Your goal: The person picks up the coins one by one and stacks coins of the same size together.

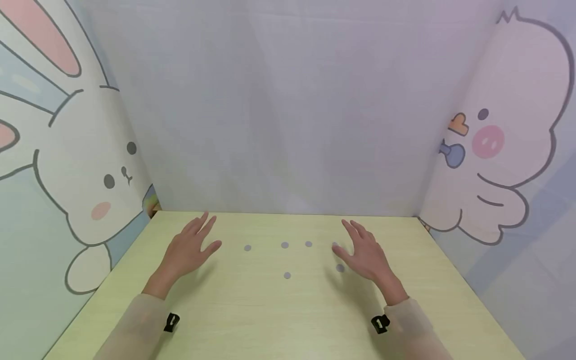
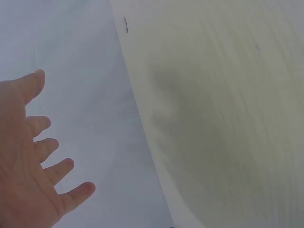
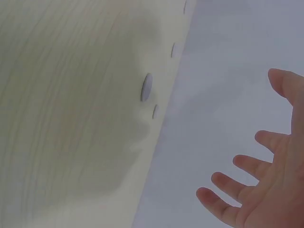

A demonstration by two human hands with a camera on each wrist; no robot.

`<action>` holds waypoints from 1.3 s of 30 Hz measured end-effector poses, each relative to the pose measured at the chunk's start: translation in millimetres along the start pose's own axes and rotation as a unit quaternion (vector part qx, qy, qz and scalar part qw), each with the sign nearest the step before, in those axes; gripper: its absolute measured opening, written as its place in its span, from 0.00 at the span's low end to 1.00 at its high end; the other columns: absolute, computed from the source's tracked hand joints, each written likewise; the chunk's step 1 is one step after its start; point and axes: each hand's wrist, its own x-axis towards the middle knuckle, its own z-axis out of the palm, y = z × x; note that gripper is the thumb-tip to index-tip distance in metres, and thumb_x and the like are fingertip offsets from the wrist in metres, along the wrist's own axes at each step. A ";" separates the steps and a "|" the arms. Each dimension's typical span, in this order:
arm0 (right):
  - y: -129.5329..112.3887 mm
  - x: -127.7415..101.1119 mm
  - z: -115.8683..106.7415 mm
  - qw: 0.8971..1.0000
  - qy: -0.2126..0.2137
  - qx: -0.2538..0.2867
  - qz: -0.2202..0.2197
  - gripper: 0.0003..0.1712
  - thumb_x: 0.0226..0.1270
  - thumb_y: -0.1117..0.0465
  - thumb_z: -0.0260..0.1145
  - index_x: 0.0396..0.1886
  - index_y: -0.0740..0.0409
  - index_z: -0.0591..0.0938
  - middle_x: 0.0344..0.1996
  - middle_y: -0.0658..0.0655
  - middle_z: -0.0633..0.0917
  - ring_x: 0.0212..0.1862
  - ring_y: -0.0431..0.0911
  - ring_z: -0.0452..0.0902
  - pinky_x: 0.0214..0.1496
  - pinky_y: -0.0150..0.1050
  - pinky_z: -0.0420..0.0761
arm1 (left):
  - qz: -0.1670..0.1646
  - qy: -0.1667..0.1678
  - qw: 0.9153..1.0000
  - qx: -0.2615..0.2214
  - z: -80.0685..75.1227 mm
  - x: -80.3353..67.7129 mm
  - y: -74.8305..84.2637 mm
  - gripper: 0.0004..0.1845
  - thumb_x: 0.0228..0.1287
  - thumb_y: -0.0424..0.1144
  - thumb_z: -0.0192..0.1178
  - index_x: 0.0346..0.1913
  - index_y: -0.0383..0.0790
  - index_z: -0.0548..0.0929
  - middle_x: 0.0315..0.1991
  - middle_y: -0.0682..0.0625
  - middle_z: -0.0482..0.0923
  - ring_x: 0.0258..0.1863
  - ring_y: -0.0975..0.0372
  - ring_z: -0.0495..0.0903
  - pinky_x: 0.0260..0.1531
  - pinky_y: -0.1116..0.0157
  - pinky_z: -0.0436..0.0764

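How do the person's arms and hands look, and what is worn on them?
The left hand and right hand are bare, with no glove or ring showing. The left sleeve and right sleeve are long, plain and pale beige. A small black piece with a pale mark is beside each sleeve.

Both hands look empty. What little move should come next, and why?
Perhaps lower the right hand toward the grey disc just below its thumb in the head view: that hand is empty, hangs above the table, and has that disc close by.
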 end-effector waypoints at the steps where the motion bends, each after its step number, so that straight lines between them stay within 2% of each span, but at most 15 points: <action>1: -1.8 0.9 0.3 1.000 -0.002 0.003 0.000 0.48 0.76 0.33 0.61 0.86 0.48 0.60 0.82 0.62 0.62 0.76 0.69 0.63 0.61 0.75 0.72 | -0.001 -0.003 1.000 -0.004 0.4 1.2 -0.3 0.41 0.79 0.58 0.57 0.84 0.41 0.60 0.85 0.38 0.54 0.80 0.37 0.57 0.62 0.28 0.69; 6: -11.0 7.3 3.4 1.000 -0.006 0.026 -0.004 0.48 0.76 0.33 0.62 0.86 0.48 0.61 0.81 0.62 0.63 0.76 0.68 0.63 0.58 0.73 0.76 | -0.008 -0.016 0.999 -0.029 2.4 5.2 -4.4 0.42 0.80 0.61 0.56 0.85 0.42 0.59 0.85 0.38 0.53 0.79 0.36 0.57 0.62 0.26 0.67; 12: -21.2 14.1 12.1 0.998 -0.025 0.065 0.006 0.47 0.75 0.34 0.64 0.85 0.48 0.62 0.80 0.60 0.65 0.76 0.65 0.66 0.60 0.71 0.76 | -0.027 -0.043 0.996 -0.070 6.5 9.2 -6.3 0.43 0.80 0.64 0.52 0.86 0.43 0.56 0.85 0.39 0.52 0.80 0.35 0.55 0.63 0.24 0.64; 19: -38.3 24.7 24.5 0.992 -0.040 0.121 0.011 0.44 0.75 0.39 0.68 0.84 0.46 0.66 0.75 0.59 0.71 0.63 0.61 0.79 0.56 0.59 0.81 | -0.025 -0.048 0.993 -0.106 9.5 13.2 -5.4 0.42 0.81 0.62 0.52 0.85 0.41 0.58 0.83 0.35 0.57 0.78 0.34 0.57 0.65 0.26 0.64; 24: -51.5 31.7 34.9 0.989 -0.032 0.144 0.017 0.39 0.73 0.43 0.70 0.80 0.47 0.72 0.65 0.57 0.77 0.53 0.54 0.81 0.49 0.49 0.80 | -0.028 -0.058 0.990 -0.130 13.4 13.8 -7.7 0.40 0.82 0.61 0.52 0.84 0.41 0.60 0.80 0.33 0.61 0.75 0.32 0.62 0.64 0.27 0.66; 26: -56.7 34.5 38.5 0.988 -0.026 0.149 0.015 0.36 0.73 0.46 0.71 0.77 0.49 0.75 0.61 0.57 0.79 0.49 0.52 0.81 0.48 0.47 0.79 | -0.029 -0.059 0.988 -0.140 14.8 14.7 -8.9 0.39 0.82 0.61 0.52 0.84 0.42 0.61 0.78 0.34 0.64 0.73 0.33 0.68 0.63 0.29 0.69; 32: -69.3 40.7 47.1 0.986 -0.026 0.167 0.005 0.32 0.72 0.49 0.72 0.72 0.53 0.80 0.53 0.58 0.82 0.41 0.48 0.79 0.45 0.45 0.79 | -0.030 -0.055 0.982 -0.179 18.7 17.9 -10.3 0.36 0.82 0.57 0.55 0.82 0.42 0.65 0.75 0.38 0.69 0.65 0.41 0.78 0.58 0.33 0.75; 39: -78.7 47.4 58.4 0.984 -0.041 0.172 -0.025 0.30 0.73 0.51 0.71 0.70 0.55 0.81 0.46 0.59 0.85 0.33 0.42 0.79 0.42 0.43 0.81 | -0.025 -0.060 0.975 -0.213 25.9 22.8 -10.4 0.33 0.81 0.53 0.59 0.78 0.38 0.71 0.68 0.34 0.78 0.57 0.44 0.84 0.54 0.42 0.82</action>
